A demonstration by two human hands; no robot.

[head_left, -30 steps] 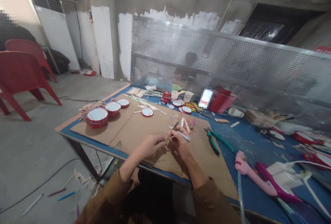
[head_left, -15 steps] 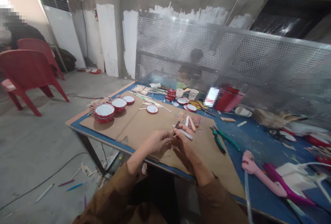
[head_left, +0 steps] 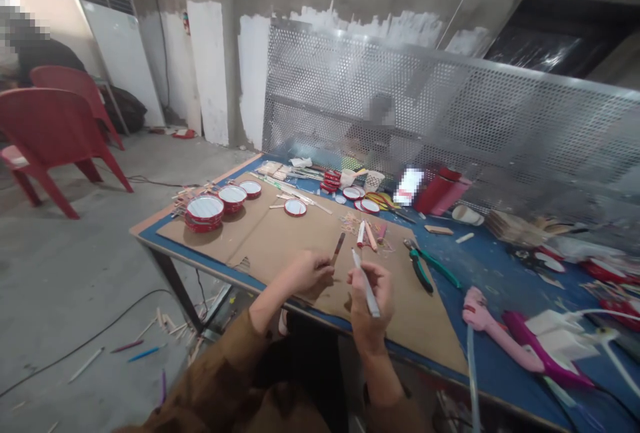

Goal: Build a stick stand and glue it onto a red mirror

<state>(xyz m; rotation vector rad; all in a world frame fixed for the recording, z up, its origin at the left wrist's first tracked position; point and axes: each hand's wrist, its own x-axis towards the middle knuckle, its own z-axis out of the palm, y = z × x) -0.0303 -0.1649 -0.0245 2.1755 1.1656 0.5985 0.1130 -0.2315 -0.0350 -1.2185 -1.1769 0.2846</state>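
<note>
My left hand (head_left: 311,272) pinches a thin dark brown stick (head_left: 339,246), which points up and away over the cardboard sheet (head_left: 270,246). To its right, my right hand (head_left: 373,293) grips a white marker (head_left: 367,284), its tip toward the upper left. The two hands are apart. Just beyond them lie a white-and-red marker (head_left: 361,233), a peach marker (head_left: 371,236) and a scatter of small thin coloured pieces. A round red-rimmed white disc (head_left: 295,207) rests farther back on the cardboard.
Stacked red-rimmed tins (head_left: 205,210) stand at the left of the cardboard. Green-handled pliers (head_left: 421,269) lie at the right, near a pink glue gun (head_left: 500,336) and a power strip. A perforated metal panel (head_left: 320,86) rises behind the table. Red chairs (head_left: 55,126) and a person are at the far left.
My hands have separated; my right hand has drawn back toward me with the white marker, now upright in its grip. The brown stick in my left hand shows more fully.
</note>
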